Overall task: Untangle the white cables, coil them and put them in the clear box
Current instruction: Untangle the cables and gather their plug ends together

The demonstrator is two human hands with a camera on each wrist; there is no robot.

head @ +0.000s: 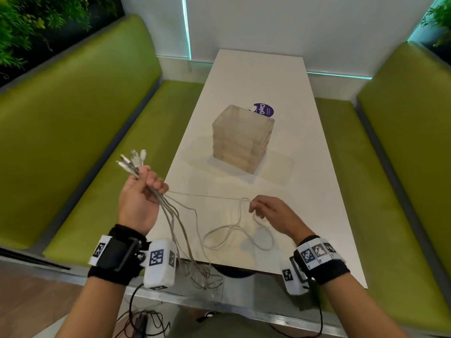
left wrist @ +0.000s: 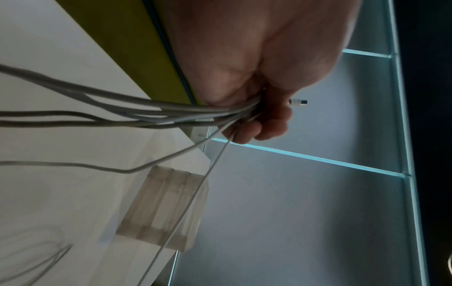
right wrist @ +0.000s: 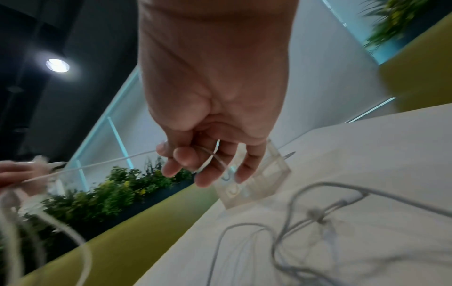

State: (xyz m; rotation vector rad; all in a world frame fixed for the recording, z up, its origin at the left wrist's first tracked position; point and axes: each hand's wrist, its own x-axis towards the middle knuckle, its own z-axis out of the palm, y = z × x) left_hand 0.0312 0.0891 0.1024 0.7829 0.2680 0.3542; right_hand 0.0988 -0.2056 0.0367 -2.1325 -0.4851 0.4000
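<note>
While the green benches (head: 80, 132) stand on both sides, the long white table (head: 263, 76) runs between them, and on its middle stands the clear box (head: 240, 140), upright and with nothing of the cables in it as far as I can see. A purple label (head: 264, 110) lies just behind the box. The white cables (head: 180, 230) are near the front edge of the table: some loops rest on the top, and a tangled bunch hangs down past the edge. The left hand (head: 139, 203) is raised beside the table with its fingers curled round a bundle of cables, and the plugs (head: 133, 161) stick up out of the fist. The right hand (head: 271, 214) is low over the table and pinches one thin strand, which runs almost tight across to the left fist. I judge that the untangling is not finished (no coil is made yet). To do it well, the left hand should hold the plug ends firmly, while the right hand draws one strand gently along its length and lifts loops over, without pulling hard, because a hard pull would probably tighten the knot.
</note>
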